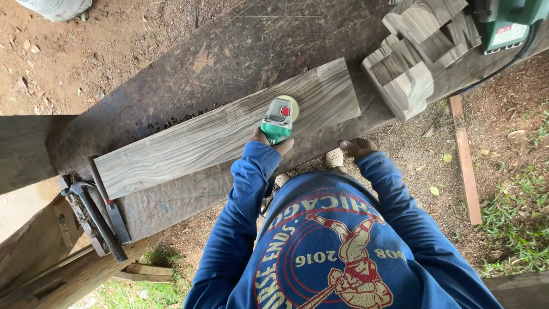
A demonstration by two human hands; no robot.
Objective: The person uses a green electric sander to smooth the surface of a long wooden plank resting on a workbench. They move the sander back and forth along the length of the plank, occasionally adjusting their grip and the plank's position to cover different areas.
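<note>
Sander (278, 120), likely dense and buzzing, sits wrapped in the left hand (269, 139) on the stiff plank (229, 129); at three o'clock, the right hand (357, 147) grips the workbench (171, 74) edge.

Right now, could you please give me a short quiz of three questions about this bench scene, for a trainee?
1. True or false: the left hand holds the green sander on the long plank.
2. Where does the right hand rest?
A. on the hammer
B. on the near edge of the bench
C. on the pile of wood blocks
3. Fill in: the hammer lies at the plank's ____ end, as the head camera shows it.

Key: 1 true; 2 B; 3 left.
</note>
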